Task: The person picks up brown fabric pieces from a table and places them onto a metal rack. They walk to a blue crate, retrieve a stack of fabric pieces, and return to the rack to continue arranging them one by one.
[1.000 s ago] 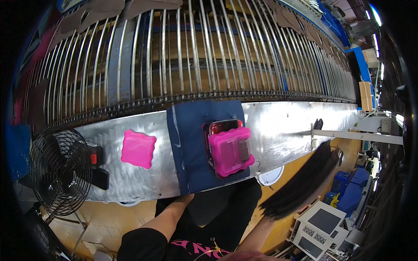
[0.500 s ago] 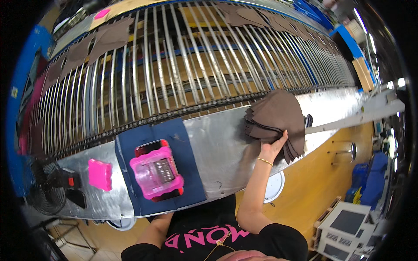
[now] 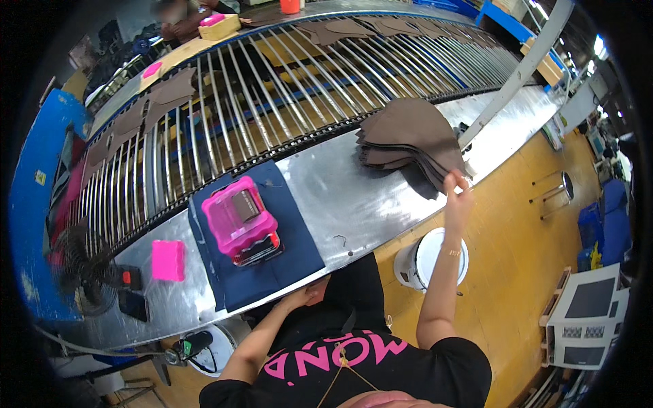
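Observation:
A thick stack of brown cut panels [image 3: 415,132] lies on the right part of the metal table, its edges fanned on the left side. At the stack's lower right corner is my right hand [image 3: 460,192], fingers pinched together on the panel edge. My left hand [image 3: 306,295] rests low at the table's front edge, near my lap. Its fingers are partly hidden there. Close to it, a dark blue cloth [image 3: 292,241] covers part of the table. On the cloth a pink scalloped tray [image 3: 231,224] holds a small dark box and sits on a black-and-red box [image 3: 262,253].
A rack of metal rods [image 3: 272,102] runs behind the table, carrying brown panels [image 3: 170,95]. A pink block [image 3: 168,260], a phone [image 3: 133,306] and a fan [image 3: 81,272] stand at left. A slanted metal post [image 3: 513,81] rises beside the stack. White buckets [image 3: 442,258] stand below.
My right hand has moved from under the stack's front to its lower right corner, and the panels lie flatter. The view has shifted; more of my left hand shows.

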